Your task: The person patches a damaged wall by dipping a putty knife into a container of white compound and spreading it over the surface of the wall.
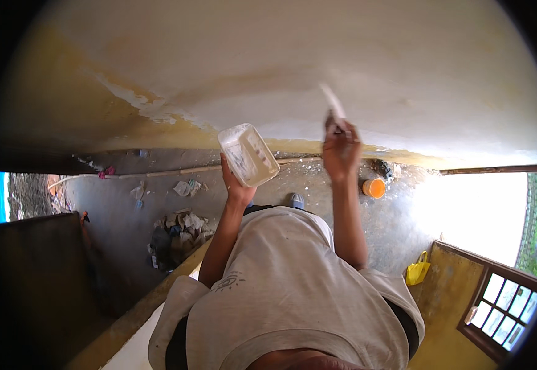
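My left hand is closed on the side of a whitish rectangular plastic tub, tilted so its hollow shows. White smears and a few darker marks coat its inside. To the right, my raised right hand grips a narrow, whitish flat tool that looks like a putty knife; motion blurs it. Its tip points up at the wall, and I cannot tell whether it touches. The wall is mostly covered in pale white, with yellow paint and a ragged flaking patch at the left.
A long pole lies along the wall's foot. Paper and rubbish are heaped on the floor at left. An orange bucket stands beyond my right arm, and a yellow bag sits near a bright doorway. A barred window is lower right.
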A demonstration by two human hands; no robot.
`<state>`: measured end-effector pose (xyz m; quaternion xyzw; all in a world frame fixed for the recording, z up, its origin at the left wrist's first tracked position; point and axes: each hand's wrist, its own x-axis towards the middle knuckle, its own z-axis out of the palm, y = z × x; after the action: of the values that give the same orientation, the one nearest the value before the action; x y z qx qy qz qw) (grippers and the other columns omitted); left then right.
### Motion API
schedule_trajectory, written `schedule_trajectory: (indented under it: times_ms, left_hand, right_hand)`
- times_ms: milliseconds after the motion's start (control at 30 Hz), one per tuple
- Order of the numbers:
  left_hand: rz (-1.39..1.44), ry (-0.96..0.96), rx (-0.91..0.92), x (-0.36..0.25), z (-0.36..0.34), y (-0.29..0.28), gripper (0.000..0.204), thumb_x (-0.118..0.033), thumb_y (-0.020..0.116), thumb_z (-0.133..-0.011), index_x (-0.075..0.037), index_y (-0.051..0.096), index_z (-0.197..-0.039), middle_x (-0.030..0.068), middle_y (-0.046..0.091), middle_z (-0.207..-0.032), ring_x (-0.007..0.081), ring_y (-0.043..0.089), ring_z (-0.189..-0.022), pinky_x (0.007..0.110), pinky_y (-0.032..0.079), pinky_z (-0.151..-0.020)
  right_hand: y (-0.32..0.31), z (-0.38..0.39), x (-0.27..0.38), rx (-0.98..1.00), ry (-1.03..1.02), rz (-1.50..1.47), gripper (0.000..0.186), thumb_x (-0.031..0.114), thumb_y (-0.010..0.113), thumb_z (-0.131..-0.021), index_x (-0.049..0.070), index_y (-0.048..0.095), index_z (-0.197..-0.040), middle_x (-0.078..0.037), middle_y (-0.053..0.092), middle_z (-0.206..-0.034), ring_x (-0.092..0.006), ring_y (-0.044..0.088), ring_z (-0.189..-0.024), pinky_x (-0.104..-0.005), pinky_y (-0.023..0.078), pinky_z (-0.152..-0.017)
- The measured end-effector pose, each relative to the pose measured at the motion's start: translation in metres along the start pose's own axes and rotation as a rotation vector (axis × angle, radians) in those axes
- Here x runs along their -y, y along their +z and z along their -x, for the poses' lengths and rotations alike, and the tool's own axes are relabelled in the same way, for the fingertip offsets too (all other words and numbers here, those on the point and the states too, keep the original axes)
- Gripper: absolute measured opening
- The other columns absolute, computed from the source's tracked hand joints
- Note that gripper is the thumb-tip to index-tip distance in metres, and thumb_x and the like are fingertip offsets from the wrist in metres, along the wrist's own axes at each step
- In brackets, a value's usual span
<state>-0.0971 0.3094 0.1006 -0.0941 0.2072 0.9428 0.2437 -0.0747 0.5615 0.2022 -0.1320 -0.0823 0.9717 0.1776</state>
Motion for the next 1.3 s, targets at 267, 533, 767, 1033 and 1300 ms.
schedule_trajectory:
  times_ms: [267, 533, 767, 1033, 1300]
  left_hand:
    - [-0.044, 0.282, -0.144, -0.038, 0.029, -0.019, 0.064, -0.06, 0.043, -0.096, -0.02, 0.038, -0.146, 0.0028, 0.046, -0.144, 0.0253, 0.049, -0.128, 0.049, 0.038, -0.109]
    - [-0.061, 0.403, -0.245, -0.052, 0.067, -0.046, 0.065, -0.06, 0.043, -0.096, -0.021, 0.035, -0.148, 0.0019, 0.045, -0.144, 0.0243, 0.045, -0.131, 0.047, 0.036, -0.11]
    - [-0.13, 0.197, -0.134, -0.02, 0.027, -0.005, 0.07, -0.064, 0.041, -0.095, -0.017, 0.034, -0.147, 0.0054, 0.047, -0.141, 0.0256, 0.05, -0.126, 0.047, 0.041, -0.106]
    - [-0.032, -0.034, -0.033, 0.01, -0.003, 0.01, 0.061, -0.059, 0.04, -0.097, -0.019, 0.042, -0.143, 0.0014, 0.051, -0.137, 0.0237, 0.051, -0.124, 0.046, 0.042, -0.106]
    - [-0.115, 0.107, -0.123, -0.005, 0.014, 0.008, 0.061, -0.059, 0.041, -0.096, -0.02, 0.042, -0.143, 0.0003, 0.05, -0.139, 0.0238, 0.05, -0.125, 0.048, 0.04, -0.107]
  right_hand:
    - [-0.027, -0.058, -0.157, 0.005, 0.57, -0.026, 0.023, 0.007, 0.049, -0.094, -0.005, 0.051, -0.114, -0.016, 0.061, -0.111, -0.0246, 0.063, -0.104, -0.0289, 0.056, -0.093]
    - [0.013, -0.077, -0.127, 0.1, 0.474, -0.526, 0.029, 0.002, 0.042, -0.092, -0.016, 0.05, -0.113, -0.027, 0.056, -0.107, -0.0306, 0.062, -0.097, -0.0338, 0.06, -0.087]
    - [0.013, -0.054, 0.006, 0.201, 0.3, -0.729, 0.028, 0.006, 0.038, -0.093, -0.014, 0.052, -0.106, -0.026, 0.051, -0.109, -0.031, 0.06, -0.098, -0.039, 0.06, -0.088]
    - [-0.02, -0.016, 0.113, 0.222, -0.164, -0.374, 0.03, 0.002, 0.041, -0.092, -0.014, 0.046, -0.117, -0.02, 0.056, -0.101, -0.0241, 0.062, -0.1, -0.0283, 0.06, -0.084]
    - [-0.072, -0.025, -0.034, -0.051, 0.154, 0.187, 0.033, 0.015, 0.046, -0.096, -0.002, 0.053, -0.124, -0.011, 0.061, -0.122, -0.0208, 0.059, -0.113, -0.0325, 0.049, -0.097]
